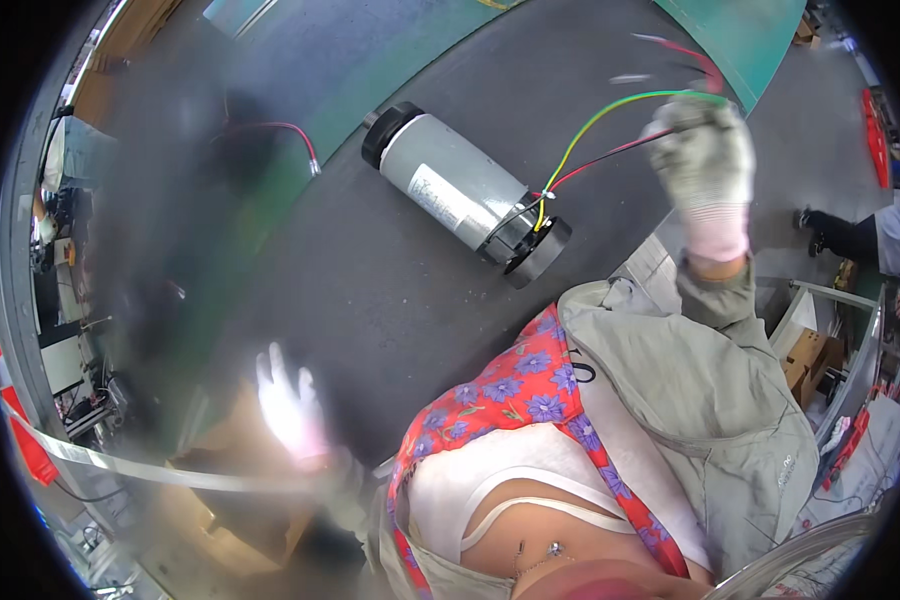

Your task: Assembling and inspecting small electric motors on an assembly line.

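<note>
A grey cylindrical electric motor with black end caps and a white label lies on its side on the dark work surface. From its nearer end a yellow-green wire and a red-and-black pair of wires run to my right hand. That hand, in a pale glove with a pink cuff, is closed around the wires, and red wire ends stick out beyond it, blurred. My left hand, also gloved, hovers near the table's left edge, apart from the motor, fingers spread and holding nothing.
Dark grey table top extends around the motor, with green mat at the far right. Another red wire with a metal terminal lies far left. A blurred cardboard box is at lower left. Another person's legs show at right.
</note>
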A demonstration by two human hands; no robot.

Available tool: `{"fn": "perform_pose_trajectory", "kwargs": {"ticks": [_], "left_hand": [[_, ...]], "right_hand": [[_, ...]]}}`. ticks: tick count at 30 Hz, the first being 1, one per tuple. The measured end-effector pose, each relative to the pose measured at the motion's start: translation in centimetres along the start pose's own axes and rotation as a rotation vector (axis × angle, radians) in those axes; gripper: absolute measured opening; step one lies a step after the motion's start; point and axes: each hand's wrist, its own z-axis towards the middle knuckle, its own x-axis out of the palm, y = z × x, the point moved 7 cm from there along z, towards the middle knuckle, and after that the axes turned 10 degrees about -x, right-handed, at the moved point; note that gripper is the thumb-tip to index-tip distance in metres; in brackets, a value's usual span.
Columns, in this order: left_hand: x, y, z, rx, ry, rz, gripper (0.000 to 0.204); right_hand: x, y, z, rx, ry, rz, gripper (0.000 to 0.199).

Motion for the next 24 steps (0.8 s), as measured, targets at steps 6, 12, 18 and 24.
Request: {"fn": "perform_pose_trajectory", "kwargs": {"ticks": [6, 12, 18, 24], "left_hand": [[-0.1, -0.8, -0.3, -0.184, 0.165, 0.049, 0.046], [-0.9, -1.5, -0.6, 0.063, 0.044, -0.049, 0.047], [-1.4, -1.4, -1.0, 0.066, 0.104, 0.018, 0.047], [-3.7, -6.8, 0.6, -0.087, 0.062, -1.282, 0.048]], "right_hand": [[3.8, 16.3, -0.6, -0.525, 0.137, -0.025, 0.013], [12.1, 9.4, 0.0, -0.639, 0.505, -0.410, 0.030], [15.7, -0.9, -0.3, -0.596, 0.866, -1.031, 0.027], [16.6, -6.0, -1.7, -0.624, 1.066, -1.293, 0.026]]}}
